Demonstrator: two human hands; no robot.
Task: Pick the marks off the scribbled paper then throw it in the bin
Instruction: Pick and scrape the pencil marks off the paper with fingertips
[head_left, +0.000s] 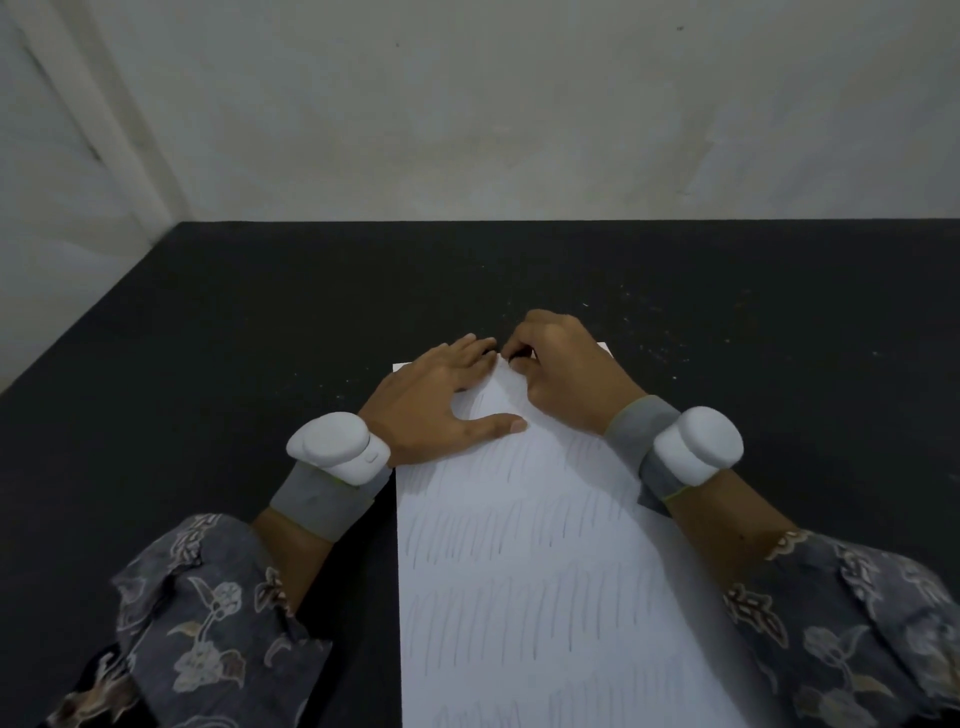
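At the far edge of the scribbled paper (524, 561), lying flat on the black tabletop (234, 322), my left hand (441, 400) presses down with fingers straight. My right hand (563, 364) is curled around something dark; I cannot tell what. Rows of marks remain, so erasing looks barely begun; no bin is in view.

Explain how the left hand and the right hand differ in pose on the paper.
The left hand lies flat with fingers straight, pressing the paper; the right hand is curled, pinching something small and dark at the far edge. Left thumb spreads wide; right thumb is tucked. Both wear grey wristbands with white devices.
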